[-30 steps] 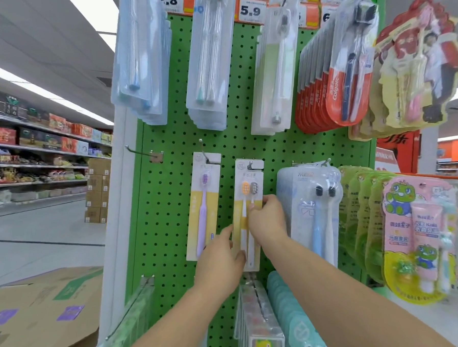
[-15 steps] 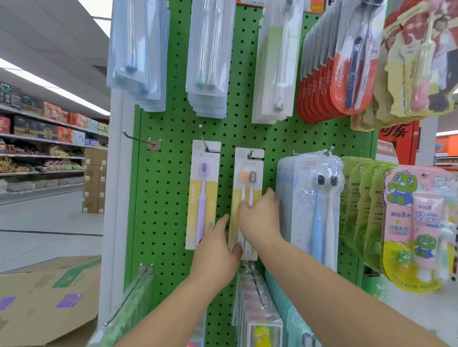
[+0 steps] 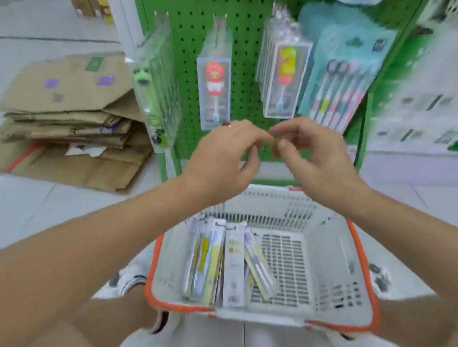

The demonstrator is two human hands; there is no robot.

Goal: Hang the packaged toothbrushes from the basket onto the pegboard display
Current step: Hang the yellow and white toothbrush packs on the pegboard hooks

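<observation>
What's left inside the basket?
The basket holds a loose pile of packaged toothbrushes along its left side; the right side shows bare slotted floor. The packs overlap, so their number and anything beneath them cannot be seen. Both hands hover above, holding none.

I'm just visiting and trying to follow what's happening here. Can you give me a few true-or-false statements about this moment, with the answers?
1. The basket has an orange rim. True.
2. The basket is empty. False: packaged toothbrushes lie in it.
3. The left hand grips a package. False: no package is in it; the right hand holds none either.
4. Flattened cardboard lies on the floor left of the green pegboard. True.
</observation>
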